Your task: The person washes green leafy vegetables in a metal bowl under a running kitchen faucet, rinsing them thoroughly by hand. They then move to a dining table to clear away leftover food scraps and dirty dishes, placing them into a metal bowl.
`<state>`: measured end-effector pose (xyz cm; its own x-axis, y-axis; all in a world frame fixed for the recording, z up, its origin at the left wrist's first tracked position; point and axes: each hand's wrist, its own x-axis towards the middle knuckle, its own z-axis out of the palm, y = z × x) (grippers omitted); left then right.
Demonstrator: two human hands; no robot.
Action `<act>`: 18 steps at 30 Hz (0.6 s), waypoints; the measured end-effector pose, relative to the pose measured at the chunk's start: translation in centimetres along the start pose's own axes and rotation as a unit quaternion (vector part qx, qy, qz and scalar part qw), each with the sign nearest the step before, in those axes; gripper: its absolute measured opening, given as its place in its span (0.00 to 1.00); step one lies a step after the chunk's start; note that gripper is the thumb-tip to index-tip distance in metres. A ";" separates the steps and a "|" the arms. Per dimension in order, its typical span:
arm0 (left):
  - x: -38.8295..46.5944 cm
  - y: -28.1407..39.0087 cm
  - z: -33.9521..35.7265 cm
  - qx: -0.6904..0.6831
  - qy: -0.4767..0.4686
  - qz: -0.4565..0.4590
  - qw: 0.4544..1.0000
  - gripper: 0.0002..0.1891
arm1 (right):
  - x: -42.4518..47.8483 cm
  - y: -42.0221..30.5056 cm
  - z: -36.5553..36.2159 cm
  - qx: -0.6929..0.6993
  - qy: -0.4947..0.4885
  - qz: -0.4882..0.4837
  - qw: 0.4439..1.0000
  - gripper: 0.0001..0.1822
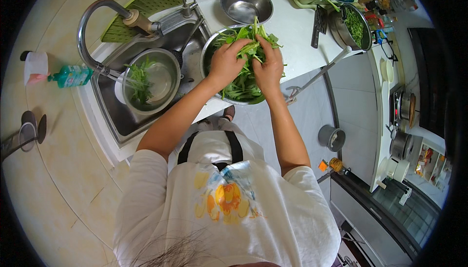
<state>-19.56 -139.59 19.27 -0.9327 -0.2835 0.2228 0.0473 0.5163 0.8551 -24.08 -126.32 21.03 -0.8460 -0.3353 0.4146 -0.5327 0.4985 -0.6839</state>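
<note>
Both of my hands are over a steel basin [205, 59] heaped with leafy greens [241, 88] at the counter's front edge. My left hand [227, 62] has its fingers curled on some stems. Opposite it, my right hand [268, 68] grips the same bunch of greens [252, 49], its thumb and fingers around the stalks. The fingertips are partly hidden among the leaves. In the sink [120, 128] to the left, a metal bowl [164, 80] holds water and a few greens [139, 84]. Water runs into it from the curved faucet [82, 36].
An empty steel bowl [246, 5] stands behind the basin. Rightward lie a cleaver [319, 26] and a pot [338, 29] of chopped greens. A black slotted spatula [179, 53] leans in the sink. Left are a green soap bottle [75, 76] and a green drainer [153, 7].
</note>
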 end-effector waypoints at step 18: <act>-2.7 -0.6 -9.5 -0.070 0.067 -0.047 0.994 0.19 | 1.9 -8.4 1.7 0.133 -0.094 -0.030 0.986 0.31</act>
<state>-13.70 -146.78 22.60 -0.8801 -0.4343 0.1917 0.0211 0.3677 0.9297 -21.13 -132.46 26.56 -0.7807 -0.5126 0.3574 -0.5355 0.2540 -0.8054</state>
